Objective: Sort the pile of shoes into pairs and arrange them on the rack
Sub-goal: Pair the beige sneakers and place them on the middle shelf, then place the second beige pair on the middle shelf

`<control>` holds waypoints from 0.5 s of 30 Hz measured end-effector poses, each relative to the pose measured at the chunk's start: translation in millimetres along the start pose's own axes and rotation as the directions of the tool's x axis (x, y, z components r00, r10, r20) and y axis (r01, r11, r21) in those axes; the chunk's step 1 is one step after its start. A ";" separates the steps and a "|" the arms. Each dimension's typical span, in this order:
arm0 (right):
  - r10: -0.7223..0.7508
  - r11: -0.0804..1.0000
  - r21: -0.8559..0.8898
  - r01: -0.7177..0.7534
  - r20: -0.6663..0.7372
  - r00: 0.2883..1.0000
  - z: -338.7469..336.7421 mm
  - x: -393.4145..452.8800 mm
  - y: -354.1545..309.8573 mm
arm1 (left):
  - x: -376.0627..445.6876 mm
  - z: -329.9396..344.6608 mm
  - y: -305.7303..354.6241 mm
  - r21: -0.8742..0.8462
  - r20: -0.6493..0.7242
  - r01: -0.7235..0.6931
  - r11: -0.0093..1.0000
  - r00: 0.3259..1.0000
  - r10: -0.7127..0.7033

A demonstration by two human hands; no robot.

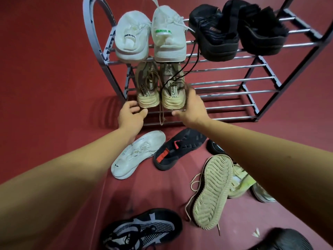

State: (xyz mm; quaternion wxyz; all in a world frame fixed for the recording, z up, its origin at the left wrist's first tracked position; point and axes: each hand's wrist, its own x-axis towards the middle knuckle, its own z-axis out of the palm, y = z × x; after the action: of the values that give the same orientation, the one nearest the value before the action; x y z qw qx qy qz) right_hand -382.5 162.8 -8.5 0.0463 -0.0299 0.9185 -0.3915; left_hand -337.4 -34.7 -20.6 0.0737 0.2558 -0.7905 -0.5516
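Left hand open — right hand gripping beige sneaker.

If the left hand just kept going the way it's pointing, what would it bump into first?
Most likely the heel of the left beige sneaker on the rack's second shelf. The left hand is open, with its fingertips nearly at that heel; whether they already touch is unclear from this one view.

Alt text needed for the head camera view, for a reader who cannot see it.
Both hands, left hand and right hand, reach to a beige pair of sneakers on the middle shelf of a metal shoe rack. White and black pairs sit on top; loose shoes lie on the red floor.
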 end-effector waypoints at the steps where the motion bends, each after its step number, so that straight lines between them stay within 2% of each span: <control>1: 0.018 1.000 0.013 -0.018 -0.001 1.000 -3.5 -13.9 8.4 | -8.1 -2.9 -6.6 -0.004 0.018 0.011 1.000 1.000 -0.010; 4: 0.037 0.999 -0.009 -0.037 0.013 0.999 -17.4 -66.0 47.1 | -40.0 -7.4 -32.9 -0.009 0.100 0.092 0.996 0.991 -0.091; 7: 0.071 0.996 -0.050 -0.068 0.069 0.995 -39.0 -125.4 94.2 | -70.9 -9.7 -60.8 0.056 0.198 0.120 0.991 0.972 -0.129; 10: 0.187 0.974 -0.136 -0.179 0.053 0.981 -59.1 -180.0 141.1 | -106.4 -6.2 -85.9 0.145 0.359 0.156 0.977 0.912 -0.199; 13: 0.336 0.921 -0.216 -0.324 0.017 0.942 -70.2 -220.6 170.9 | -154.6 12.0 -114.5 0.296 0.483 0.079 0.952 0.847 -0.221; 15: 0.447 0.875 -0.245 -0.418 0.074 0.892 -70.1 -238.6 180.4 | -188.3 29.0 -129.2 0.373 0.548 -0.029 0.927 0.814 -0.195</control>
State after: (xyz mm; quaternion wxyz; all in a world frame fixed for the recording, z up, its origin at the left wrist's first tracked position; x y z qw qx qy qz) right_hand -156.4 359.6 -75.7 0.1878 0.1464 0.9350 -0.2629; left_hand -145.6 47.3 -118.0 -0.2416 0.1211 -0.8516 -0.4491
